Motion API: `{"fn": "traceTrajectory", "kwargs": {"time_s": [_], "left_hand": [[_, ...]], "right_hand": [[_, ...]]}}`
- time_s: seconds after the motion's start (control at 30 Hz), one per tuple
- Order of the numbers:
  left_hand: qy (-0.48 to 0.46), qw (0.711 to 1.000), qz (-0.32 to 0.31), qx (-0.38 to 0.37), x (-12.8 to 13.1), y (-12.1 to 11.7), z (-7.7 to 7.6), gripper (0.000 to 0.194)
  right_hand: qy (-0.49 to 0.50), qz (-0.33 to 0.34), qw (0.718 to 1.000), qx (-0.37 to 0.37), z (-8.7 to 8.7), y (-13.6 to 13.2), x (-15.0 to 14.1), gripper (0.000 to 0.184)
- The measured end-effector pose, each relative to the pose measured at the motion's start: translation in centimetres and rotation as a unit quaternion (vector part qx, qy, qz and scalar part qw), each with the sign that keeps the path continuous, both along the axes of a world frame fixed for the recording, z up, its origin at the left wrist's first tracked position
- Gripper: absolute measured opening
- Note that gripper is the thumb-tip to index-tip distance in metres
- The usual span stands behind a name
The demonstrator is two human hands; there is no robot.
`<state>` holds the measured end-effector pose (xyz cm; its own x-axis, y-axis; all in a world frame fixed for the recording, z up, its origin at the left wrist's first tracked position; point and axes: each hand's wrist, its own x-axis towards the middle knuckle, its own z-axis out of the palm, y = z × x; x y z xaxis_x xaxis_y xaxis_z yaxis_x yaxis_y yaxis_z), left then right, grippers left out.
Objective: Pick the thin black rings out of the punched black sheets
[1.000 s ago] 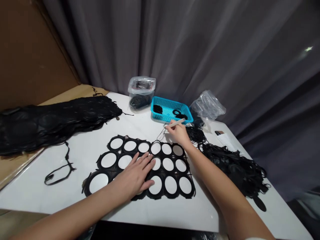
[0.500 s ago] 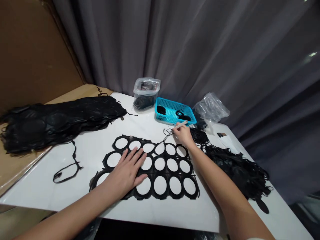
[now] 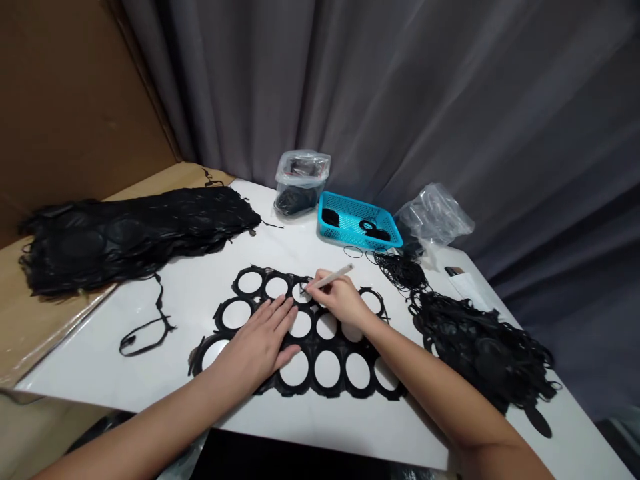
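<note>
A black rubber sheet (image 3: 320,347) punched with round holes lies flat on the white table (image 3: 200,300). My left hand (image 3: 260,343) rests on it, fingers stretched out flat, pressing the sheet's left middle. My right hand (image 3: 340,300) is closed on a thin pale tool (image 3: 327,279) held like a pen. The tool's tip touches the sheet at a hole in the top row. Two thin black rings (image 3: 363,253) lie loose on the table just in front of the blue basket.
A blue basket (image 3: 357,230) with black bits stands at the back, between a filled clear bag (image 3: 300,183) and a crumpled clear bag (image 3: 435,217). Black scrap piles lie at the right (image 3: 480,347) and the far left (image 3: 135,230). A loose black strip (image 3: 147,327) lies left.
My right hand has come back from the basket's front edge to the sheet's top row, leaving thin rings on the table. My left hand shifted slightly left on the sheet.
</note>
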<state>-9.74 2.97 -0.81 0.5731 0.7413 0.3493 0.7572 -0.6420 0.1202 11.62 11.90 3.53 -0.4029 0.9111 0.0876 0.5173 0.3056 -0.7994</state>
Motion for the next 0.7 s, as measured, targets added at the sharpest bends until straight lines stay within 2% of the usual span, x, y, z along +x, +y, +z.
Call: {"fn": "traceTrajectory", "kwargs": {"time_s": [0.07,0.17,0.47,0.57,0.63,0.7], "left_hand": [[0.013,1.0,0.002,-0.01,0.0,0.0,0.0,0.058],[0.019,1.0,0.001,-0.02,0.0,0.0,0.0,0.059],[0.012,1.0,0.001,-0.009,0.1,0.0,-0.1,0.058],[0.017,1.0,0.001,-0.011,0.2,-0.1,-0.1,0.058],[0.025,1.0,0.011,-0.015,0.2,-0.1,0.0,0.056],[0.031,0.999,0.024,-0.022,0.3,-0.1,0.1,0.055]], "right_hand": [[0.002,0.025,1.0,-0.018,-0.2,-1.3,-0.7,0.014],[0.028,0.02,0.999,-0.041,-0.6,-2.0,-0.7,0.012],[0.035,0.041,0.998,-0.043,-1.0,-1.2,-0.4,0.01],[0.019,0.067,0.998,0.006,-1.3,-1.6,-0.4,0.013],[-0.017,0.089,0.993,0.082,-1.7,-2.2,-0.6,0.015],[-0.086,0.12,0.974,0.171,-2.1,-2.5,-0.8,0.014]]}}
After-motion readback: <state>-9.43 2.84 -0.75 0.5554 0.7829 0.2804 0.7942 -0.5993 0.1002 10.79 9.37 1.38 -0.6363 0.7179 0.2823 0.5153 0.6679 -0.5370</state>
